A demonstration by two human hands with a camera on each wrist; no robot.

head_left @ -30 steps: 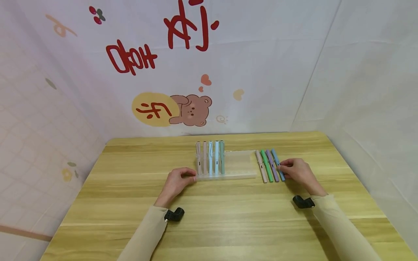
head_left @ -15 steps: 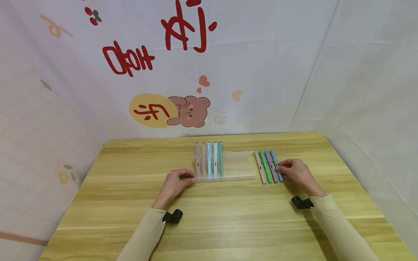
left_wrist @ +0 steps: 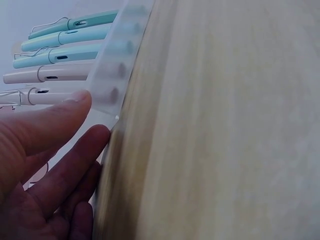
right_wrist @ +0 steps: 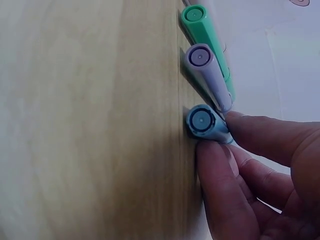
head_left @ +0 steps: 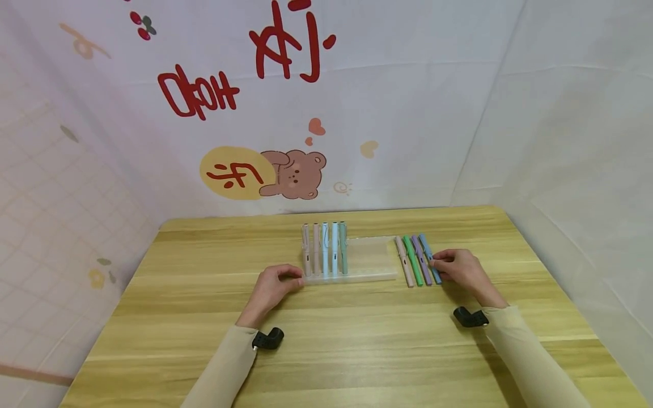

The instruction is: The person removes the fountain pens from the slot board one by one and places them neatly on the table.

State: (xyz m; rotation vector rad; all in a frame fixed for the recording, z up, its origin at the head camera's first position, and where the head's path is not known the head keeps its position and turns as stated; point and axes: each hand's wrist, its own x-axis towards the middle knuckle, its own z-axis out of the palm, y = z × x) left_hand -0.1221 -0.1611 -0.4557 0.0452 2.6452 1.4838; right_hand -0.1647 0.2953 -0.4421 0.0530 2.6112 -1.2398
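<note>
A clear pen holder (head_left: 369,277) lies on the table with several pens standing in its left part: two greyish-pink, two light blue (head_left: 334,249), one grey-green (head_left: 343,248). My left hand (head_left: 274,289) holds the holder's left front corner, thumb on its edge and a finger at its end, as the left wrist view shows. To the right of the holder a beige pen (head_left: 405,262), a green pen (head_left: 414,260) and a purple pen (head_left: 422,260) lie side by side. Outermost is a blue pen (right_wrist: 209,123); my right hand (head_left: 457,267) pinches it between thumb and fingers.
The wooden table (head_left: 357,345) reaches back to a white cloth wall (head_left: 408,102) printed with red characters and a bear. Another white cloth (head_left: 576,170) hangs along the right side. Dark camera mounts (head_left: 268,339) sit on both wrists.
The whole head view has shifted slightly. Both hands keep their places at the holder and the blue pen, and the pens lie as before.
</note>
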